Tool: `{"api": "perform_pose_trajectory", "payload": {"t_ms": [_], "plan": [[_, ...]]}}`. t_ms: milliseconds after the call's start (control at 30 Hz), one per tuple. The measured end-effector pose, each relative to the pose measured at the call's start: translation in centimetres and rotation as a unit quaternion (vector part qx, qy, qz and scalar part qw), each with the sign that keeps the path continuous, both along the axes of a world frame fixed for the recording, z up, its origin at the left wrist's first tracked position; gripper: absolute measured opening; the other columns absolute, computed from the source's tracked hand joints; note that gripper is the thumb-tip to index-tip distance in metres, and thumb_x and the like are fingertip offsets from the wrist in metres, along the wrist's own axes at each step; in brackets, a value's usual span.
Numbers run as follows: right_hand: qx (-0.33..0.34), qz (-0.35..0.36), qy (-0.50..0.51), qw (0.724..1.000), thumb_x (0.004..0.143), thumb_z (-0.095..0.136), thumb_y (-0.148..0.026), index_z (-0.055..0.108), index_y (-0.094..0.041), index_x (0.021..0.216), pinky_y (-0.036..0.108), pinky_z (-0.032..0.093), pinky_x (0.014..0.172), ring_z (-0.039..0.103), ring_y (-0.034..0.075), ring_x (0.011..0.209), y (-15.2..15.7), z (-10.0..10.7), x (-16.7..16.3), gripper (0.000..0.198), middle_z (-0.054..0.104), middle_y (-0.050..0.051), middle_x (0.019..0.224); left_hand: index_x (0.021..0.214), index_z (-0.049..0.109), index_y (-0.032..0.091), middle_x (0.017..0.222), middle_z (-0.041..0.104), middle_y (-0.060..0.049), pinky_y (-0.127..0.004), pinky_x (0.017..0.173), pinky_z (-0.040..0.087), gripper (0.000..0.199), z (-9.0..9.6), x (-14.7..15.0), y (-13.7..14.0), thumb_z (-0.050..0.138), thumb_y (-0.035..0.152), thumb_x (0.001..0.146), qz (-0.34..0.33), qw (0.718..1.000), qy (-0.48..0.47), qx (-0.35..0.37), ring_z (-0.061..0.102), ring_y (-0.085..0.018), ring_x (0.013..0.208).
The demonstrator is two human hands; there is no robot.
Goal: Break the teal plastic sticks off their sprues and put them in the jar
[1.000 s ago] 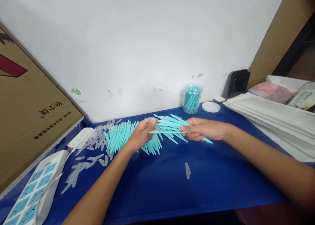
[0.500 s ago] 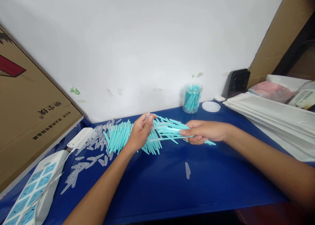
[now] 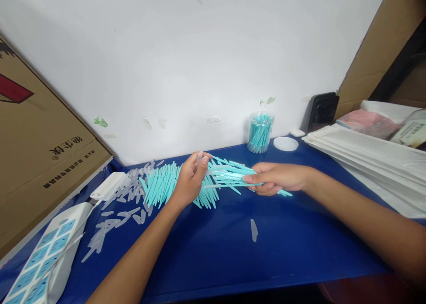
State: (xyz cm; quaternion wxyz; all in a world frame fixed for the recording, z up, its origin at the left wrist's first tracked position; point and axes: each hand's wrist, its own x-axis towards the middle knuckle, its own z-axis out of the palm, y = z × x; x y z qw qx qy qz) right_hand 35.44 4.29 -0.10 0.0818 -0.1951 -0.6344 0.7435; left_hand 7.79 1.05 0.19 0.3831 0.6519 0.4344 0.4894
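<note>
My right hand [image 3: 271,178] is closed round a bunch of thin turquoise eyebrow razors [image 3: 229,175], which fan out towards the left. At the tips of that bunch, my left hand [image 3: 192,176] is closed, with a translucent blade cap [image 3: 199,156] pinched between thumb and finger. Whether the cap sits on a razor I cannot tell. A heap of turquoise razors [image 3: 161,184] lies on the blue table under and beside my left hand, partly hidden by it. Further left, loose translucent caps [image 3: 133,184] are scattered, and a single cap [image 3: 254,230] lies nearer me.
By the wall stands a clear round tub [image 3: 260,133] full of turquoise razors, its white lid [image 3: 285,144] lying beside it. A power strip [image 3: 49,255] and white charger [image 3: 109,185] are at left, near a cardboard box [image 3: 43,153]. White packaging [image 3: 362,162] is stacked at right.
My left hand has shifted very slightly at the razor tips, its thumb tilting a little. The lowest razor of the bunch sits slightly higher. My right hand keeps its place.
</note>
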Motion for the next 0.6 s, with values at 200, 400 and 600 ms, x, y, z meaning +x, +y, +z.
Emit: {"api": "perform_pose_trajectory", "payload": {"t_ms": [200,400,600], "plan": [[0.052,-0.015,-0.025,0.998,0.1,0.063,-0.053,0.051,-0.016,0.078,0.02,0.019,0.044,0.025,0.005,0.047,-0.13,0.28,0.12,0.044,0.034,-0.011,0.054,0.109,0.06,0.02,0.061,0.03,0.01,-0.019,0.041,0.015,0.047,-0.12,-0.22,0.2,0.06,0.065,0.095,-0.049,0.978,-0.046,-0.199,0.018,-0.006,0.044],[0.074,-0.015,-0.033,0.997,0.101,0.062,-0.054,0.054,-0.016,0.083,0.019,0.022,0.044,0.028,0.005,0.048,-0.13,0.46,0.28,0.043,0.037,-0.01,0.057,0.105,0.061,0.02,0.061,0.031,0.01,-0.018,0.04,0.014,0.048,0.1,-0.37,0.06,0.063,0.066,0.092,-0.053,0.97,-0.056,-0.229,0.017,-0.005,0.044],[0.072,-0.011,-0.024,0.997,0.102,0.06,-0.052,0.053,-0.016,0.083,0.019,0.02,0.043,0.026,0.005,0.047,-0.13,0.57,0.42,0.042,0.035,-0.01,0.056,0.106,0.061,0.02,0.06,0.031,0.01,-0.019,0.041,0.014,0.048,0.13,-0.24,-0.02,0.066,0.065,0.09,-0.053,0.971,-0.065,-0.226,0.017,-0.005,0.044]]}}
